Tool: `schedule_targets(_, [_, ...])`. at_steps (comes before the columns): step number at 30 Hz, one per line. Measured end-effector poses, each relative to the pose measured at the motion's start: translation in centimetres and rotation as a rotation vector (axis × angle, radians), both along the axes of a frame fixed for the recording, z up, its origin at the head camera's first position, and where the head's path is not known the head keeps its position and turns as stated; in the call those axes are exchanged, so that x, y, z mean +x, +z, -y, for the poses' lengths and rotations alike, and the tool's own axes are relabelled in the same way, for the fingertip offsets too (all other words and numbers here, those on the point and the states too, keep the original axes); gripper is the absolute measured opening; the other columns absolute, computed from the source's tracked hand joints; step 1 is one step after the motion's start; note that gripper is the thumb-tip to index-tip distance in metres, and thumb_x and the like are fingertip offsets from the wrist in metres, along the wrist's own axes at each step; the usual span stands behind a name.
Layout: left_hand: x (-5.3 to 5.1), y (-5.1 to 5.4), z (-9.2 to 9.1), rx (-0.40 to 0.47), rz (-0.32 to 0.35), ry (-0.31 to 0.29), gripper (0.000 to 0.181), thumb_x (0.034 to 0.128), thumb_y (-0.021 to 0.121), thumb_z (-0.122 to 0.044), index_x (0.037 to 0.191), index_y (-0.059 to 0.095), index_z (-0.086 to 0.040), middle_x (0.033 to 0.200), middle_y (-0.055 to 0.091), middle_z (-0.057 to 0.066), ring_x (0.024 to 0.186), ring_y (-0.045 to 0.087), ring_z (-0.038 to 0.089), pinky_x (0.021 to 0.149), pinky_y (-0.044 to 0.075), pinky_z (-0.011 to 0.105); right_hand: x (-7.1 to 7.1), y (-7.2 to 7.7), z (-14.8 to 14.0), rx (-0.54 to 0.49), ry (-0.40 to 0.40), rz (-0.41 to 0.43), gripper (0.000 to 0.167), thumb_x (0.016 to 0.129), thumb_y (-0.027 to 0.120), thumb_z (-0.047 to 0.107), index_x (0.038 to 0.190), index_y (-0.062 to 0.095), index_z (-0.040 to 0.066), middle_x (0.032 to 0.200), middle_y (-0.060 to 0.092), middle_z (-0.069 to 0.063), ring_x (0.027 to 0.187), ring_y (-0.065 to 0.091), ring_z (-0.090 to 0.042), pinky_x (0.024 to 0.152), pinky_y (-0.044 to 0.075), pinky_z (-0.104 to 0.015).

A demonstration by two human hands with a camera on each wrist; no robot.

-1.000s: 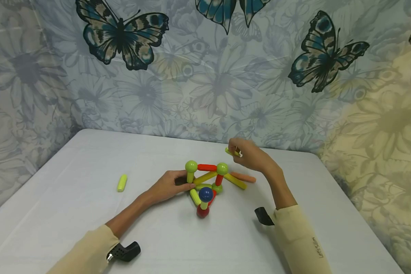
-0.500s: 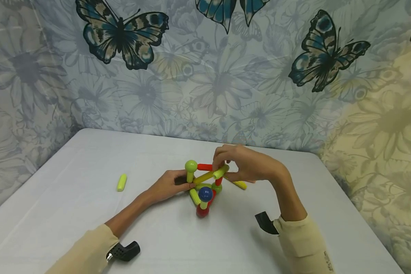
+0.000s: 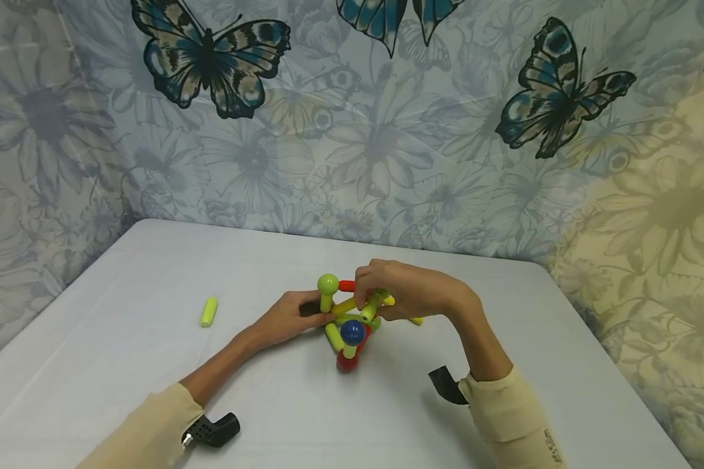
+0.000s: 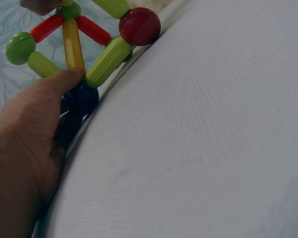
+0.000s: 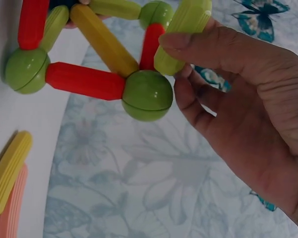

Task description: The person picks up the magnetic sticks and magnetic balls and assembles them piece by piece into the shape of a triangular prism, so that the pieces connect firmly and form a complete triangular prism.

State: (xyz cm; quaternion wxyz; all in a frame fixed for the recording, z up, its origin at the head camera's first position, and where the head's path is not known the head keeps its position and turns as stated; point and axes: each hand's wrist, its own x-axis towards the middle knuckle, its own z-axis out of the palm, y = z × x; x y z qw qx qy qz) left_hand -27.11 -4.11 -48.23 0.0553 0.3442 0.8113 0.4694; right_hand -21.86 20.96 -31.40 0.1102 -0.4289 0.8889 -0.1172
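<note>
A structure of magnetic rods and balls stands on the table; its raised blue ball (image 3: 352,333) and red ball (image 3: 347,361) face me. My left hand (image 3: 284,319) grips its left corner. In the left wrist view, the thumb lies on a yellow rod (image 4: 73,47) and the fingers go behind a dark blue ball (image 4: 82,97). Between thumb and fingers, my right hand (image 3: 413,290) pinches a lime magnetic rod (image 5: 183,37). The rod's lower end is at the upper green ball (image 5: 148,95); I cannot tell whether they touch.
One loose lime rod (image 3: 208,312) lies on the white table (image 3: 152,273) at left. Beyond the structure, a loose yellow rod (image 5: 10,173) lies beside an orange one (image 5: 14,203). A butterfly-patterned wall (image 3: 381,143) rises behind the table.
My right hand has come left and down to the structure's upper right corner, bringing the lime rod, and has turned that rod more upright. My left hand has stayed in place.
</note>
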Motion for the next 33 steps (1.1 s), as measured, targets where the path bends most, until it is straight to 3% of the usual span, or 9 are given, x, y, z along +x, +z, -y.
schedule_targets(13, [0.2,0.0,0.0,-0.002,0.011,0.003,0.022,0.0983,0.073,-0.033,0.117,0.071,-0.023,0.116,0.074,-0.005,0.115,0.065,0.013,0.108,0.051,0.039,0.1,-0.3,0.0,0.037,-0.071,0.020,0.029,0.085,0.081,0.000,0.099,0.073,0.024,0.102,0.064,0.012,0.104,0.058,-0.010,0.092,0.058,-0.035])
schedule_targets(16, [0.2,0.1,0.0,0.002,0.015,0.001,0.022,0.0982,0.073,-0.033,0.118,0.071,-0.023,0.117,0.074,-0.005,0.117,0.065,0.014,0.108,0.051,0.041,0.2,-0.3,-0.1,0.030,-0.069,0.030,0.031,0.085,0.081,0.000,0.105,0.074,0.022,0.106,0.066,0.011,0.107,0.057,-0.010,0.093,0.058,-0.036])
schedule_targets(21, [0.3,0.2,0.1,0.005,0.018,-0.007,0.029,0.0985,0.073,-0.034,0.126,0.070,-0.023,0.122,0.074,-0.005,0.123,0.065,0.014,0.111,0.050,0.042,0.9,-0.1,0.1,0.010,-0.022,0.046,0.045,0.084,0.085,0.008,0.123,0.072,0.026,0.122,0.065,0.009,0.119,0.054,-0.013,0.098,0.056,-0.035])
schedule_targets(24, [0.2,0.2,0.2,0.016,0.017,-0.011,0.030,0.0989,0.072,-0.032,0.128,0.070,-0.022,0.123,0.075,-0.004,0.123,0.066,0.015,0.110,0.051,0.041,1.4,0.0,0.7,-0.010,0.030,0.065,0.047,0.084,0.087,0.017,0.127,0.071,0.030,0.129,0.063,0.007,0.126,0.052,-0.016,0.100,0.054,-0.037])
schedule_targets(29, [0.3,0.2,0.3,0.027,0.015,-0.012,0.033,0.0995,0.072,-0.029,0.131,0.070,-0.020,0.127,0.074,-0.002,0.126,0.066,0.017,0.109,0.050,0.037,1.3,-0.4,1.7,-0.008,0.117,0.046,0.034,0.085,0.088,0.029,0.117,0.076,0.025,0.119,0.064,0.008,0.115,0.051,-0.013,0.097,0.050,-0.032])
schedule_targets(33, [0.2,0.3,0.3,0.034,0.023,-0.015,0.031,0.0991,0.073,-0.030,0.129,0.071,-0.022,0.124,0.075,-0.004,0.122,0.066,0.014,0.107,0.051,0.032,1.1,-0.5,1.7,-0.003,0.135,0.031,0.023,0.086,0.088,0.027,0.106,0.078,0.023,0.111,0.064,0.010,0.108,0.051,-0.011,0.095,0.050,-0.029])
